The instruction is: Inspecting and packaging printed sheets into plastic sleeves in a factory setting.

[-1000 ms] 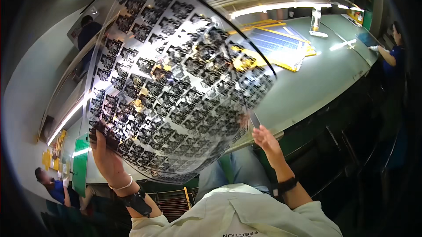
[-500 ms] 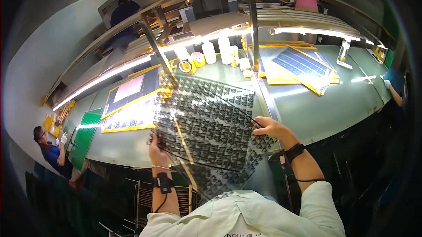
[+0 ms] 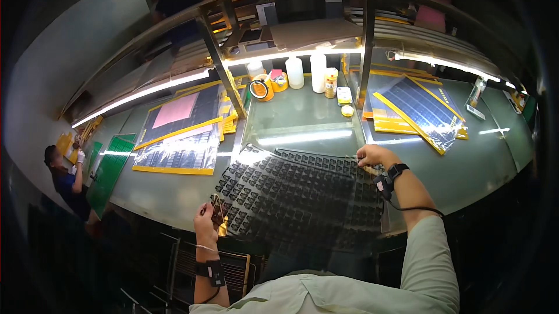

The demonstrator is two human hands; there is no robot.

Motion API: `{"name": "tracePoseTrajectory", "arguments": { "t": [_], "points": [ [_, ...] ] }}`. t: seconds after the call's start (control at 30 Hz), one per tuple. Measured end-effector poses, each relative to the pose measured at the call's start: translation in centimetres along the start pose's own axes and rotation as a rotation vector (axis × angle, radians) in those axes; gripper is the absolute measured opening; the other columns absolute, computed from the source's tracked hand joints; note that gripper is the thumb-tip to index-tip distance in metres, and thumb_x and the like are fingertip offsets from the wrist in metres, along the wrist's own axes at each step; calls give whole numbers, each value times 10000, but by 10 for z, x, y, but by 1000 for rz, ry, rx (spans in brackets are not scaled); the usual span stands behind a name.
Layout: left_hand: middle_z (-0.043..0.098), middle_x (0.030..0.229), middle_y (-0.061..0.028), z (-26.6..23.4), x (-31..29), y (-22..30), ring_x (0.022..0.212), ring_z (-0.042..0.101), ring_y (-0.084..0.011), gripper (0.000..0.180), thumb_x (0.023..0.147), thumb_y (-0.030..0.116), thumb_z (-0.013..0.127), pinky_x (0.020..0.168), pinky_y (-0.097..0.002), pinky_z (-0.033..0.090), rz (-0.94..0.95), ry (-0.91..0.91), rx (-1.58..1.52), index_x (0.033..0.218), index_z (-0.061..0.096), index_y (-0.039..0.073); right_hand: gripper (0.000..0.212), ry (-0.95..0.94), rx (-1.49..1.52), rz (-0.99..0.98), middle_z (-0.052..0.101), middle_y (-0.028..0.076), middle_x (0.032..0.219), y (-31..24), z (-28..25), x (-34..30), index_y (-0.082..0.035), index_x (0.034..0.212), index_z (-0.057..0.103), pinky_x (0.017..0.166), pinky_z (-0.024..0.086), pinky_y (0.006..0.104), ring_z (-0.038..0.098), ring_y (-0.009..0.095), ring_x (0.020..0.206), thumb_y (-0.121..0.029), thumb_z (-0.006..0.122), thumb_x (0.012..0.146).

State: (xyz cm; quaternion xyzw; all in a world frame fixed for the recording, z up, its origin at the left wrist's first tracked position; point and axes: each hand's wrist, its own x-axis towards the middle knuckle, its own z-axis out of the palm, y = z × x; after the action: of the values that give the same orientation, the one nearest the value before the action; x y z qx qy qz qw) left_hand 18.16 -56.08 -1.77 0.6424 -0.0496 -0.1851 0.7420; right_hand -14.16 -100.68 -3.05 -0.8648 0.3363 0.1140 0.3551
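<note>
A large see-through film sheet point(image 3: 297, 197), covered with rows of small black shapes, spans the space between my hands over the near part of the glossy greenish table point(image 3: 303, 122). My left hand point(image 3: 205, 220) pinches it at its near left corner, by a yellowish-brown edge. At the far right corner, the fingers of my right hand point(image 3: 375, 157) are closed on its border. The sheet's near edge hangs low and blurs into the dark close to my body. Whether it touches the table I cannot tell.
Bagged dark film sheets with yellow borders lie left point(image 3: 174, 154) and right point(image 3: 422, 110). Tape rolls point(image 3: 261, 89), white bottles point(image 3: 295, 73) and small containers stand at the back. Metal shelf posts point(image 3: 365, 46) rise there. A co-worker point(image 3: 69, 177) is beside a green board point(image 3: 113, 168).
The film sheet has gone from raised and tilted before me to lower and flatter over the table. My left hand has moved down; my right hand has shifted slightly right and up in the picture.
</note>
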Motion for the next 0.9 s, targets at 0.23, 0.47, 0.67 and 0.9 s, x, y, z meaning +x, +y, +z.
{"name": "tracePoseTrajectory", "arguments": {
  "t": [0.23,0.47,0.67,0.9],
  "points": [
    [601,805,-48,-11,-1,-22,651,602,-164,201,916,170,569,552,-307,518,-172,-42,-17,1019,559,-3,389,789,-470,-224,584,129,964,-34,16,-28,-80,1021,621,825,423,393,527,315,1009,-290,736,715],
    [613,850,-61,-21,-19,-33,674,623,-180,196,923,196,558,556,-325,530,-239,-47,-114,1015,538,24,554,653,-92,-129,514,140,1061,-45,66,-77,-58,1060,577,897,408,406,472,330,1041,-308,804,621],
    [633,882,-83,-10,-31,-34,723,647,-195,201,918,200,564,600,-331,561,-244,-51,-117,1012,536,26,482,520,-182,-32,504,135,973,-36,69,-44,-86,891,534,869,415,407,474,338,994,-269,843,568],
    [634,888,-86,-22,-33,-37,737,646,-198,196,928,189,545,624,-342,563,-256,-100,-141,1027,537,19,549,540,-128,17,536,144,981,-41,73,-38,-96,945,518,863,424,409,500,349,995,-283,856,556]
  ]
}}
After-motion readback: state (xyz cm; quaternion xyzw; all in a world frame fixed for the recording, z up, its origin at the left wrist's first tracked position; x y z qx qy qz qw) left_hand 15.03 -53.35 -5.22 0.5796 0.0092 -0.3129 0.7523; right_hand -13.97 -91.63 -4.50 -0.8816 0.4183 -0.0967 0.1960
